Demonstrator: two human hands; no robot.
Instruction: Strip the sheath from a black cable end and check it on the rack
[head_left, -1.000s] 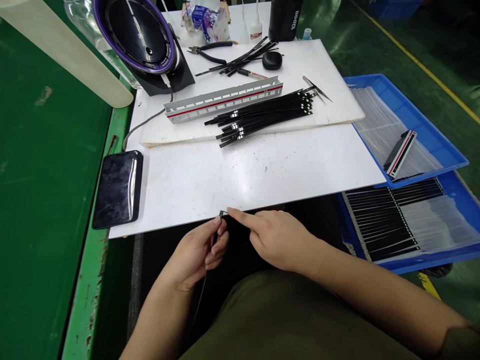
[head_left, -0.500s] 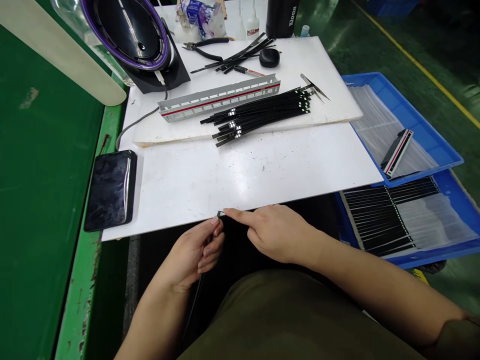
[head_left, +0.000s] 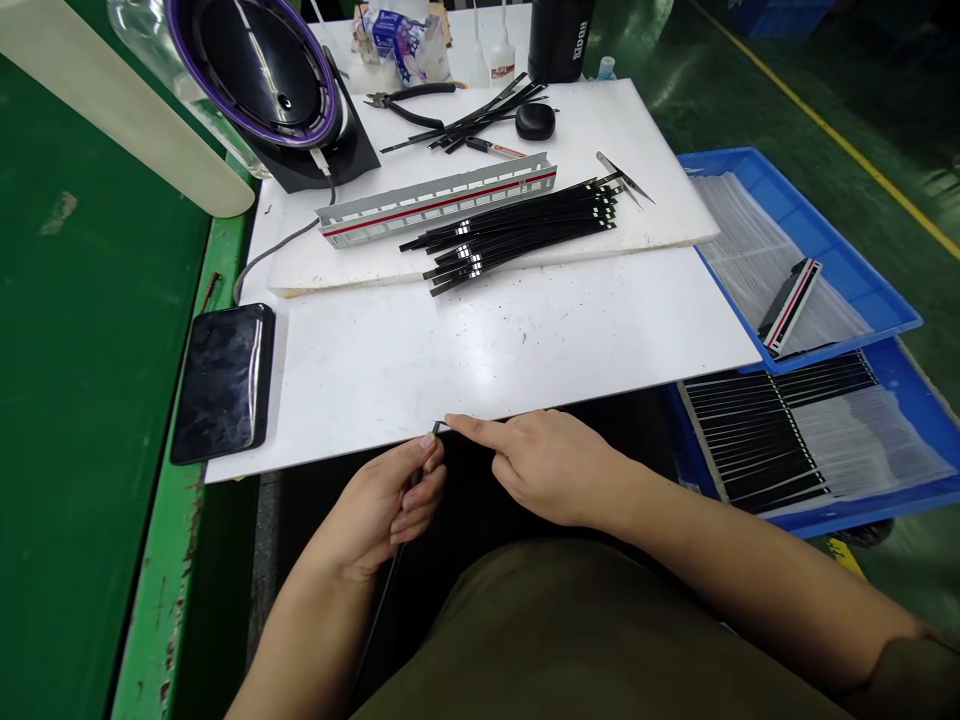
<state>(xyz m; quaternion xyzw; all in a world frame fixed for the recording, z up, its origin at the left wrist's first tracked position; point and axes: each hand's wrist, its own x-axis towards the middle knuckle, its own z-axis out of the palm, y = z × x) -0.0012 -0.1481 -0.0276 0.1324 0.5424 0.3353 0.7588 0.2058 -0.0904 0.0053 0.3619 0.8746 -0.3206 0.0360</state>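
At the table's front edge my left hand (head_left: 394, 500) is closed round a thin black strip (head_left: 387, 592). The strip's short end pokes up between thumb and forefinger, and its long part hangs down towards my lap. My right hand (head_left: 559, 465) has its index finger stretched out, with the fingertip at or very near the strip's upper end; I cannot tell if they touch. Its other fingers are curled under and partly hidden. Beyond both hands, a bundle of similar black strips (head_left: 517, 232) lies on a white foam board (head_left: 660, 215).
Behind the strips stand a slotted grey rail (head_left: 442, 203), cutting pliers (head_left: 416, 103), tweezers (head_left: 630, 180) and a black case (head_left: 535, 122). A phone-like black device (head_left: 223, 385) lies left, below a purple-rimmed fan (head_left: 337, 85). Blue trays (head_left: 892, 312) with strips are at right.
Both hands keep almost the same pose at the strip's end. The whole view has shifted very slightly; nothing on the table has moved.
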